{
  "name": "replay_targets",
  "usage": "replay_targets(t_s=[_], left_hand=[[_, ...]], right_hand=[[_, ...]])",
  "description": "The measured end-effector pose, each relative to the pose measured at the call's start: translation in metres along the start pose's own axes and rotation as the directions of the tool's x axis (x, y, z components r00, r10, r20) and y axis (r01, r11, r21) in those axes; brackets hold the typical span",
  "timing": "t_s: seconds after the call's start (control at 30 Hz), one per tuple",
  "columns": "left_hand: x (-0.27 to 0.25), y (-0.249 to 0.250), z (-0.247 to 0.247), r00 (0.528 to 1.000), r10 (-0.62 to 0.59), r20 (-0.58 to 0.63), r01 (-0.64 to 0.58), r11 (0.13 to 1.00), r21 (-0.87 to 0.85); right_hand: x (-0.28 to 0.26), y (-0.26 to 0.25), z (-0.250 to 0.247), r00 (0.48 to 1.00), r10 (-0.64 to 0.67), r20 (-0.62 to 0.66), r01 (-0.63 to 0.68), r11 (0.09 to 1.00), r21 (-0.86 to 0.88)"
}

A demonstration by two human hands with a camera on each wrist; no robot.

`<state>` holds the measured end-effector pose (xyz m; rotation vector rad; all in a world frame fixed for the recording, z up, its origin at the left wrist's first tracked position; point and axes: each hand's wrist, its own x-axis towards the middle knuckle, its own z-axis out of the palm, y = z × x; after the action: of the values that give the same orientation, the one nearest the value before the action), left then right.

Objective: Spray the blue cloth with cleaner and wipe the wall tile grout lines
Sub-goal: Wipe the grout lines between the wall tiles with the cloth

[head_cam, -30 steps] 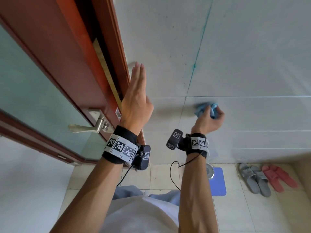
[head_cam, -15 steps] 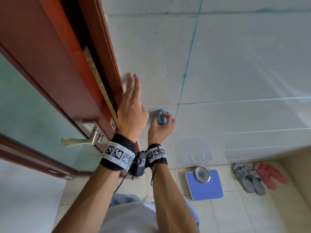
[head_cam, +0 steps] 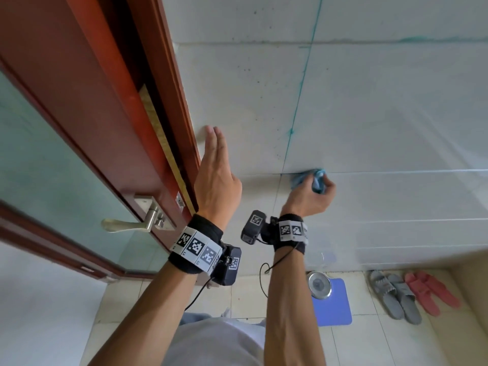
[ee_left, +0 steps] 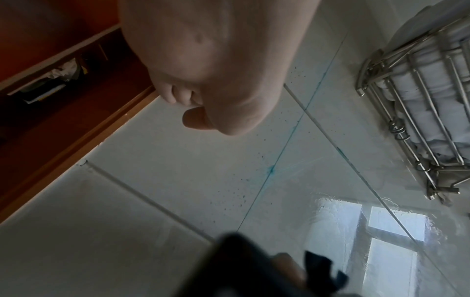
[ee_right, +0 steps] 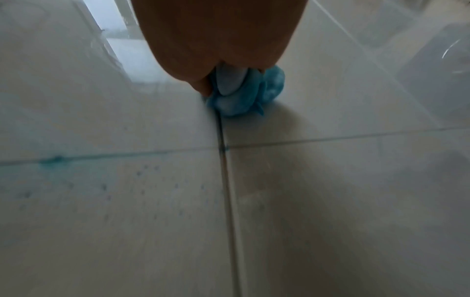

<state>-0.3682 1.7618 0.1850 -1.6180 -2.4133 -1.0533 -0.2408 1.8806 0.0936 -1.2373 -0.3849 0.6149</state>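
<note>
The blue cloth is bunched into a tight wad inside the curled fingers of the right hand and pressed on the horizontal grout line, probably so that pressure is concentrated in the narrow joint. The left hand is kept flat, fingers straight and together, against the wall tile beside the door frame, seemingly as a brace.

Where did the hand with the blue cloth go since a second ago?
The right hand, gripping the blue cloth, slid left along the horizontal grout line, then back right, to just right of the vertical grout line. The left hand stayed flat on the wall by the door frame, and the grip on the cloth is unchanged.
</note>
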Motion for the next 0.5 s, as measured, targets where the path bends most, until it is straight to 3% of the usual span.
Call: replay_targets(t_s=[0.07,0.2,0.3,0.5], left_hand=[[0.0,0.005,0.0,1.0,-0.027,0.004,0.027,1.0,-0.006],[0.002,0.011,-0.001,0.999,-0.051,0.004,0.051,0.999,0.0],[0.002,0.011,-0.004,0.998,-0.063,-0.004,0.063,0.998,0.001],[0.001,0.01,-0.009,0.999,-0.048,-0.003,0.048,0.999,0.015]], right_hand=[[-0.02,-0.001,0.004,0.998,-0.052,0.044,0.055,0.996,-0.07],[-0.06,0.013,0.002,0.956,-0.101,0.274,0.163,0.963,-0.214],[-0.066,0.019,-0.008,0.897,-0.154,0.414,0.25,0.95,-0.189],[-0.069,0.011,-0.018,0.825,-0.194,0.53,0.293,0.95,-0.108]])
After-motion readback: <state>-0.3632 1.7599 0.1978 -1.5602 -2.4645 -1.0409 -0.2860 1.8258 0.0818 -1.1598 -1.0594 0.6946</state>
